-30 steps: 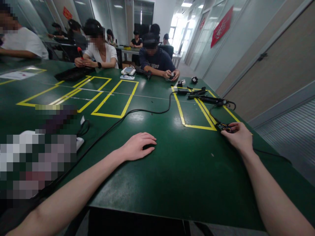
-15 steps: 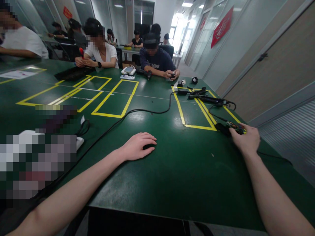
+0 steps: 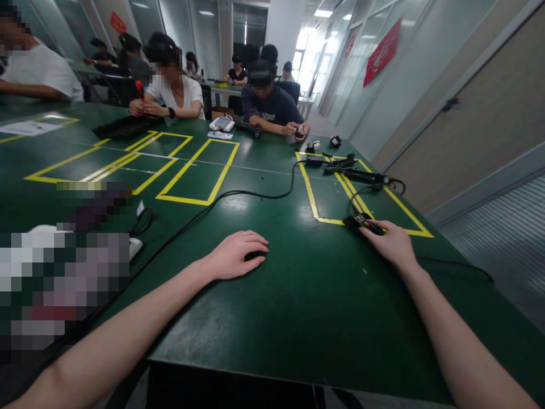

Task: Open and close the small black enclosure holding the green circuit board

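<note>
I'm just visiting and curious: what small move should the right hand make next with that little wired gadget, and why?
Probably draw the wired gadget nearer, toward the left hand. The right hand touches it only with outstretched fingers, at the yellow tape line, far from the body.

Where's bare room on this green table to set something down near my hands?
Widest bare patch: the green table between your left hand and right hand, down to the near edge. The yellow taped box beyond the black cable is bare inside too. Crowded: the corded tools by the far right tape, and the small wired device at your right hand.
</note>
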The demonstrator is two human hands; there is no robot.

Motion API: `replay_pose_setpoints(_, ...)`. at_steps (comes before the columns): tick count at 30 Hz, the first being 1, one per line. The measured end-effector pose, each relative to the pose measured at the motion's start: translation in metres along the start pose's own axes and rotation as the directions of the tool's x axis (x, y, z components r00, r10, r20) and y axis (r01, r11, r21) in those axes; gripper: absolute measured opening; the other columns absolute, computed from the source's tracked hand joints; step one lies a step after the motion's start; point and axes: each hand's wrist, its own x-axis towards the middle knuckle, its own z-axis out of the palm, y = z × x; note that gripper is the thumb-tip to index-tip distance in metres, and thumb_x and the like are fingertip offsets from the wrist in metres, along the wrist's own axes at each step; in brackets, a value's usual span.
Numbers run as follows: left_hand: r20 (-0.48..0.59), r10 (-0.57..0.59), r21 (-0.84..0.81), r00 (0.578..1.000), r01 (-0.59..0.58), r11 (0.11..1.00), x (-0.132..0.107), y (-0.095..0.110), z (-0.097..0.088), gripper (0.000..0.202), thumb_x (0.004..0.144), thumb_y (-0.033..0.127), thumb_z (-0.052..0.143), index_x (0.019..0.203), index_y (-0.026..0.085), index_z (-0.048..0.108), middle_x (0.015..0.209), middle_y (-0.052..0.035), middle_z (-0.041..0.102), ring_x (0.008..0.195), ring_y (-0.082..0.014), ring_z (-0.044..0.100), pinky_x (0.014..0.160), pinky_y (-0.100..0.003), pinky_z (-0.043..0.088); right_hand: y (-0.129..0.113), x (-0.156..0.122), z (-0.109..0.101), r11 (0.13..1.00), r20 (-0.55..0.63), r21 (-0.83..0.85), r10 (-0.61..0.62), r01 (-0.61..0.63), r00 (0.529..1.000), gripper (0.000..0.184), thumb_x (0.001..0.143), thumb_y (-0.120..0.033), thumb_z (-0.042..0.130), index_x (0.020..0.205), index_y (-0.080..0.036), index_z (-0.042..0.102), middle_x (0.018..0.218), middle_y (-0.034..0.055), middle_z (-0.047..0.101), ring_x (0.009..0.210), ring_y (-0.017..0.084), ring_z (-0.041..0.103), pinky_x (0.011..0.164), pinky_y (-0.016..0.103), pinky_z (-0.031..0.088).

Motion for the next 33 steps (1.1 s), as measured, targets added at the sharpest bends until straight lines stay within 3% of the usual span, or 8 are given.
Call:
replay_pose_setpoints(3,0.005,-0.003,-0.009,1.000,0.003,1.000,0.001,0.001,-0.002,0.020,0.099,0.028,0.061,0.114,0.021,0.073,0.124,-0.0075,0.075,0.117,-0.0242,0.069,0.105,-0.043,0.054,-0.043,-0.013,0.010,0.989,0.095,0.078,-0.135,0.128,0.986,0.041,0.083,-0.046,0.063,0.108,-0.018,0.080,0.109,0.0125,0.077,0.097,0.031,0.073,0.080,0.041,0.058)
replay_pose_setpoints(6,-0.005,-0.003,-0.030,1.000,0.003,1.000,0.001,0.004,-0.004,0.027,0.099,0.027,0.062,0.124,0.020,0.069,0.125,-0.0088,0.074,0.118,-0.0247,0.068,0.104,-0.043,0.054,-0.090,-0.034,0.014,0.920,0.149,0.177,-0.375,0.349,0.915,0.037,0.088,-0.040,0.061,0.113,-0.018,0.078,0.114,0.0122,0.076,0.099,0.029,0.074,0.083,0.040,0.060)
replay_pose_setpoints(11,-0.106,0.029,-0.056,0.994,-0.035,0.998,0.002,0.018,-0.006,0.042,0.096,0.039,0.067,0.135,0.023,0.063,0.136,-0.0120,0.068,0.123,-0.0271,0.065,0.107,-0.046,0.051,-0.150,-0.080,0.007,0.635,0.215,0.413,-0.765,0.653,0.607,0.034,0.094,-0.027,0.060,0.126,-0.020,0.071,0.118,0.0092,0.074,0.093,0.020,0.076,0.079,0.030,0.061)
replay_pose_setpoints(14,-0.065,0.136,-0.098,0.989,-0.142,0.985,0.002,0.029,-0.003,0.047,0.088,0.050,0.075,0.123,0.019,0.068,0.119,-0.0114,0.074,0.110,-0.0269,0.069,0.101,-0.043,0.051,-0.168,-0.101,0.002,0.464,0.212,0.456,-0.885,0.760,0.414,0.035,0.094,-0.026,0.062,0.128,-0.018,0.068,0.120,0.0111,0.073,0.091,0.019,0.076,0.071,0.027,0.060)
replay_pose_setpoints(17,0.014,0.153,-0.116,0.988,-0.151,0.982,0.002,0.037,0.000,0.047,0.083,0.058,0.078,0.107,0.018,0.070,0.098,-0.0075,0.076,0.091,-0.0234,0.070,0.090,-0.038,0.052,-0.175,-0.109,0.000,0.376,0.203,0.441,-0.926,0.815,0.317,0.032,0.097,-0.026,0.059,0.126,-0.015,0.066,0.118,0.0119,0.073,0.088,0.018,0.075,0.064,0.026,0.057)
replay_pose_setpoints(22,0.020,0.151,-0.061,0.988,-0.150,0.987,0.002,0.037,0.001,0.052,0.082,0.054,0.081,0.116,0.016,0.068,0.101,-0.0078,0.075,0.094,-0.0241,0.069,0.090,-0.038,0.049,-0.174,-0.106,0.003,0.337,0.165,0.364,-0.941,0.868,0.296,0.030,0.101,-0.033,0.055,0.120,-0.012,0.065,0.108,0.0118,0.074,0.077,0.018,0.074,0.059,0.028,0.055)
replay_pose_setpoints(27,0.038,0.111,-0.028,0.993,-0.110,0.994,0.001,0.032,0.003,0.021,0.087,0.038,0.075,0.093,0.019,0.070,0.100,-0.0049,0.075,0.094,-0.0210,0.068,0.090,-0.035,0.048,-0.170,-0.099,0.005,0.365,0.057,0.334,-0.928,0.869,0.368,0.031,0.102,-0.037,0.056,0.118,-0.014,0.067,0.107,0.0126,0.076,0.081,0.019,0.076,0.063,0.028,0.057)
replay_pose_setpoints(33,0.019,0.088,-0.001,0.996,-0.088,0.996,0.002,0.026,0.003,0.016,0.086,0.032,0.071,0.095,0.019,0.068,0.100,-0.0057,0.075,0.094,-0.0217,0.068,0.089,-0.035,0.049,-0.164,-0.089,0.004,0.384,0.018,0.373,-0.913,0.845,0.407,0.036,0.100,-0.044,0.061,0.121,-0.015,0.068,0.107,0.0131,0.076,0.083,0.020,0.076,0.067,0.029,0.060)
